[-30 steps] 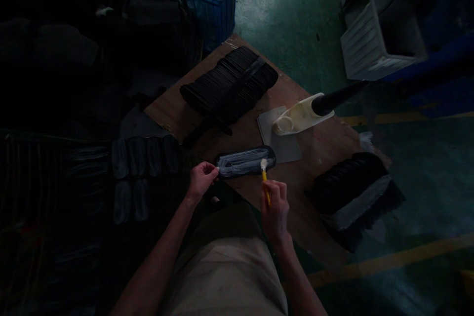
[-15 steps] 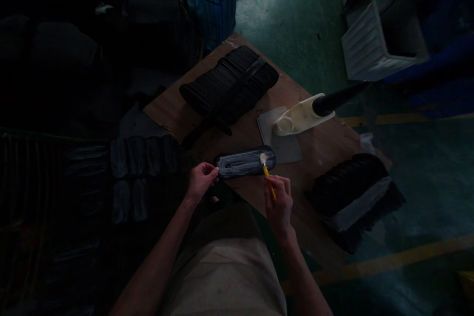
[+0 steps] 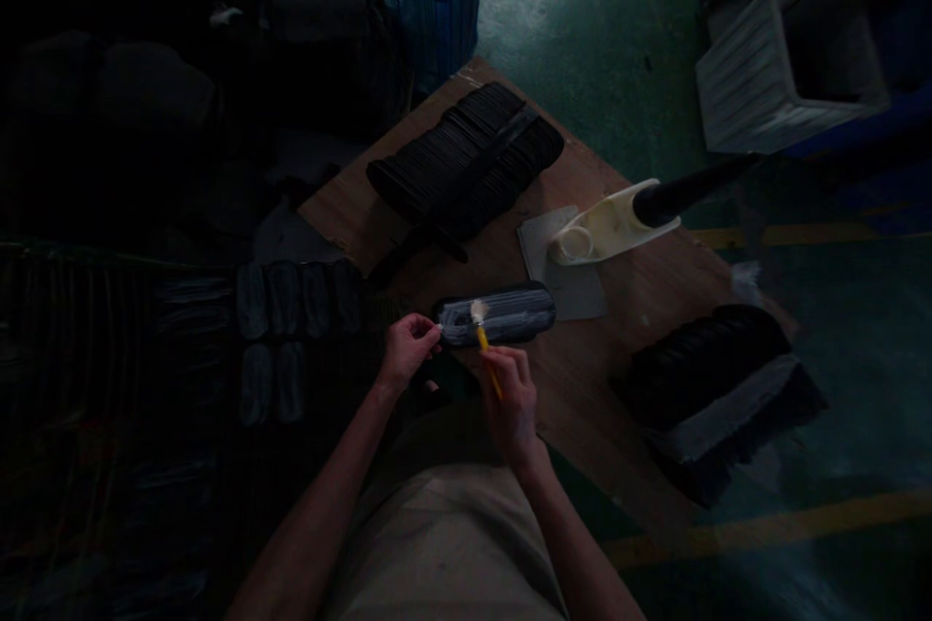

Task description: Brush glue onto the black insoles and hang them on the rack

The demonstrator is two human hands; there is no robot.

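A long black pad (image 3: 520, 313) with rounded ends lies at the near edge of a wooden board, streaked with a whitish coating. My left hand (image 3: 410, 347) pinches its left end between thumb and fingers. In my right hand (image 3: 512, 398) is a yellow-handled brush (image 3: 483, 338), its pale bristles on the left part of the pad. Behind the pad, a strapped stack of black pieces (image 3: 466, 160) rests on the board. To the right, a cream-coloured holder (image 3: 608, 223) with a black shaft stands on a grey sheet (image 3: 579, 296).
The wooden board (image 3: 335, 199) also bears another black bundle (image 3: 714, 388) with a grey band at the right. Coated black pieces (image 3: 283, 301) lie in rows on the left. A blue crate (image 3: 429, 19) stands behind, a grey bin (image 3: 749, 82) at the back right.
My right hand has moved the brush leftwards along the pad, from near its right end to its left part. My left hand keeps its pinch. The whole view has shifted slightly.
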